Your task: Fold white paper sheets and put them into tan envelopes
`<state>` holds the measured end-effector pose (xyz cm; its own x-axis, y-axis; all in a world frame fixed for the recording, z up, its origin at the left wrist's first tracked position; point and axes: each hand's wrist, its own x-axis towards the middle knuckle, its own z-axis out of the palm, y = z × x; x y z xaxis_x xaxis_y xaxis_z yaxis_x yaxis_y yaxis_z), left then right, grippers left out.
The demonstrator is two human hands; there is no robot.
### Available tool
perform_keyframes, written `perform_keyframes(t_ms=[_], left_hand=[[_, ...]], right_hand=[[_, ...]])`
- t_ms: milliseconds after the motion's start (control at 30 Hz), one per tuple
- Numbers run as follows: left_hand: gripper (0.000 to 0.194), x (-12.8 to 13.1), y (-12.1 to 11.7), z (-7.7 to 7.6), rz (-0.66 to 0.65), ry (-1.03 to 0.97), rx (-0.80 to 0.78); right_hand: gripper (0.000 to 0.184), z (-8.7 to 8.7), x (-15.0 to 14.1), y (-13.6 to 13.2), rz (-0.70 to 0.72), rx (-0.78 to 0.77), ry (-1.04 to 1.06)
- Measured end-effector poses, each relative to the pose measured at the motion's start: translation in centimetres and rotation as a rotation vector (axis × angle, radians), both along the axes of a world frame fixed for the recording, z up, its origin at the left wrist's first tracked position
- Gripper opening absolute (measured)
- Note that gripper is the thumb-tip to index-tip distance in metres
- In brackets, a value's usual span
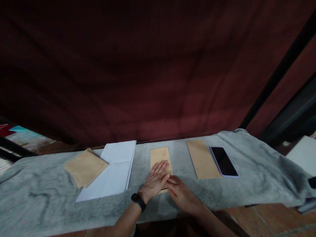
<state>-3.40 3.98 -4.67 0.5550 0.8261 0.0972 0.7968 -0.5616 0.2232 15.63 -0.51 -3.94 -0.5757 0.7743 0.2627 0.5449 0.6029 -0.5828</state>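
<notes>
A small brown envelope [159, 153] with faint red print lies in front of me on a grey cloth. My left hand [156, 177] is laid flat across its middle, fingers stretched out, a black band on the wrist. My right hand [179, 192] is at the envelope's near right edge, against the left thumb. Its fingers are bent and pressed together on the envelope, their tips partly hidden. To the right lies another brown envelope [202, 159]. At the left, several brown envelopes [85, 166] rest partly on white paper sheets [116, 169] with a fold crease.
A phone [224, 161] with a dark screen and a purple edge touches the right envelope. Everything lies on a grey cloth [259, 174] over a narrow surface. Behind it hangs a dark red curtain [158, 82]. Tiled floor [276, 215] shows at the near right.
</notes>
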Motion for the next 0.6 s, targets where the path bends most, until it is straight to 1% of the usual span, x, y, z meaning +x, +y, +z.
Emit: perform_keyframes(t_ms=[100, 167, 233, 333, 367, 467, 600], left_hand=[[0.054, -0.4, -1.2, 0.7, 0.014, -0.031, -0.075], [0.052, -0.8, -1.8, 1.1, -0.001, -0.034, -0.134], [0.055, -1.0, -2.4, 1.2, -0.018, -0.016, -0.151], [0.068, -1.0, -3.3, 0.6, 0.005, 0.01, -0.053], [0.067, -1.0, -3.5, 0.3, 0.017, 0.019, -0.017], [0.056, -0.8, -4.0, -0.4, 0.021, 0.05, 0.054], [0.055, -0.5, -4.4, -0.6, 0.054, 0.046, 0.152]], right_hand=[[0.043, 0.6, 0.5, 0.9, 0.034, -0.061, 0.05], [0.043, 0.4, 0.7, 1.2, 0.025, -0.065, 0.035], [0.043, 0.1, 0.7, 1.2, 0.006, -0.058, 0.019], [0.041, 0.3, 0.6, 1.1, 0.018, -0.055, 0.013], [0.041, 0.5, 0.6, 1.0, 0.018, -0.053, 0.006], [0.044, 0.9, 0.7, 0.9, -0.029, -0.045, -0.054], [0.046, 0.5, 0.6, 0.8, -0.097, 0.02, -0.141]])
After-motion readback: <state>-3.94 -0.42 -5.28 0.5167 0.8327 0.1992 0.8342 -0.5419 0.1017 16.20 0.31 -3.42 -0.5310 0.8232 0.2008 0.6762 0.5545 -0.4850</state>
